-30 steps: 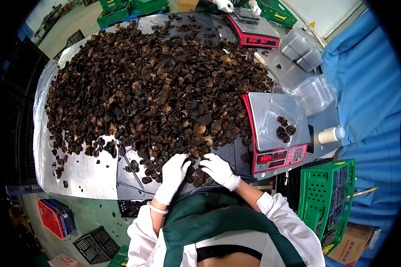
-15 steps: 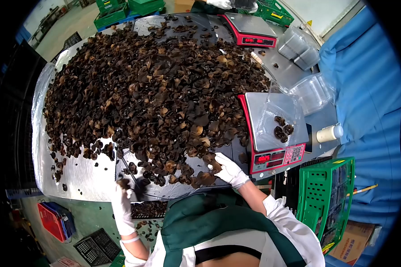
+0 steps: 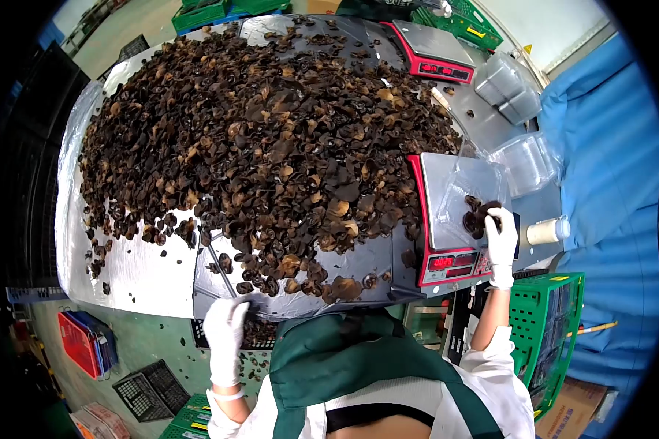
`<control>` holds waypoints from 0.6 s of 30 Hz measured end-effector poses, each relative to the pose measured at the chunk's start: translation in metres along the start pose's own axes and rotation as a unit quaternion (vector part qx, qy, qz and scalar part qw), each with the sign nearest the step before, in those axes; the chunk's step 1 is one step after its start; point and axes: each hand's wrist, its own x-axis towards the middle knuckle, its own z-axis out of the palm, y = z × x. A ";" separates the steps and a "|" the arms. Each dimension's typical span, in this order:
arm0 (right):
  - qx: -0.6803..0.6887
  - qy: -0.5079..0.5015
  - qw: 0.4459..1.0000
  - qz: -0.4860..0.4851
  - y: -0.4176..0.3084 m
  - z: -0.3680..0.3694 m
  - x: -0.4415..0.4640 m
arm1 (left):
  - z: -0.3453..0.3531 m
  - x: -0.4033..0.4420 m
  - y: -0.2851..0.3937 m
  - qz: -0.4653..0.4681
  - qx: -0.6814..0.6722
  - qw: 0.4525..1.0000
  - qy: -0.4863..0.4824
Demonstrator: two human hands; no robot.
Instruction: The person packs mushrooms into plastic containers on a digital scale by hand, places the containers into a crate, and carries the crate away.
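Note:
My right hand [image 3: 500,245], in a white glove, is over the near scale [image 3: 447,172]. Its fingers are closed on a dark wood ear mushroom [image 3: 493,208], at the clear plastic tray [image 3: 458,186] on the scale. Other dark pieces lie in that tray, partly hidden by my fingers. At the table's front edge is my gloved left hand [image 3: 225,333], fingers curled together. Something dark and blurred touches its fingertips, too unclear to name. Just beyond that hand lies a thin metal rod [image 3: 220,268]. A large heap of wood ear mushrooms [image 3: 271,146] covers most of the table.
A second red scale [image 3: 436,47] stands at the far right, near stacked clear trays [image 3: 509,88]. A white bottle [image 3: 548,231] lies right of the near scale. Green crates [image 3: 548,329] stand at lower right, and black crates [image 3: 151,390] on the floor at left.
My right hand has moved from the heap's front edge rightward to the tray on the scale, carrying a dark mushroom. My left hand has shifted slightly right; the mushroom piece seen at its fingers no longer shows.

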 end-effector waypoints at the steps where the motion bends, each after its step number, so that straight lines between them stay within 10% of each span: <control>1: -0.100 0.018 0.993 -0.058 -0.014 0.000 -0.004 | 0.013 0.006 0.009 0.070 0.004 0.997 -0.005; 4: -0.079 0.025 0.989 -0.120 -0.065 0.008 -0.015 | 0.053 0.022 0.024 0.209 0.026 0.977 -0.030; 8: 0.147 -0.240 0.953 -0.109 -0.127 0.071 -0.064 | 0.083 0.036 0.047 0.314 0.016 0.946 -0.075; 14: -0.018 -0.389 0.860 -0.330 -0.126 0.158 -0.130 | 0.110 0.028 0.034 0.334 0.067 0.930 -0.138; 18: 0.128 -0.300 0.911 -0.252 -0.111 0.158 -0.115 | 0.100 0.020 0.026 0.274 -0.016 0.958 -0.087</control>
